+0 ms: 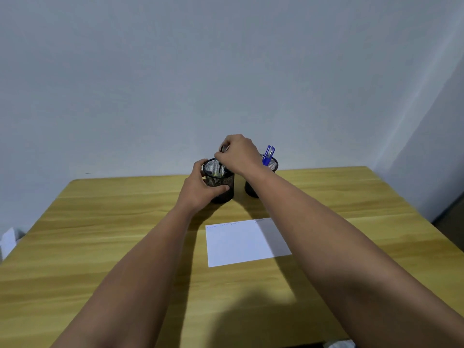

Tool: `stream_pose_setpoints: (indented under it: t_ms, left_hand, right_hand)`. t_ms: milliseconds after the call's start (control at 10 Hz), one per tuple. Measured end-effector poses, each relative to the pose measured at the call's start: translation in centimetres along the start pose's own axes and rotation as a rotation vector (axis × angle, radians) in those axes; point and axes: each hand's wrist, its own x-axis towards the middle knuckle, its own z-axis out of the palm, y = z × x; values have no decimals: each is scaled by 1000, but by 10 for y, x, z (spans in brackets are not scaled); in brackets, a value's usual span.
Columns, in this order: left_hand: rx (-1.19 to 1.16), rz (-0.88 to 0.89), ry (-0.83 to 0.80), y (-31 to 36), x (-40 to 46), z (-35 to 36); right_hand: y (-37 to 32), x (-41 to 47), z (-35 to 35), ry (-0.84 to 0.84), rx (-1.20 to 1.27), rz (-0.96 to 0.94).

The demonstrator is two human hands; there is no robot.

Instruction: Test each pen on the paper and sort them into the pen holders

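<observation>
Two black mesh pen holders stand at the far middle of the wooden table. My left hand (200, 189) wraps around the left holder (222, 183). Above its mouth, my right hand (238, 154) pinches the top of a dark pen (221, 167) whose lower part reaches down inside that holder. The right holder (272, 167) is partly hidden behind my right forearm and has blue pens (268, 155) sticking out of it. A white sheet of paper (241, 243) lies nearer to me, with faint scribbles along its top edge.
The wooden table (100, 234) ends at a pale wall just behind the holders. Something white (8, 241) sits past the table's left edge, and a dark floor strip shows at the far right.
</observation>
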Motion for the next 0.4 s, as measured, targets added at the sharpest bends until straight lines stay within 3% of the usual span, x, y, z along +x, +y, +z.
stream_pose_setpoints:
  t_ms: [400]
  left_hand:
    - [68,-23,8,11,-6,0]
  right_hand:
    - [11,-17,-21,63,57,17]
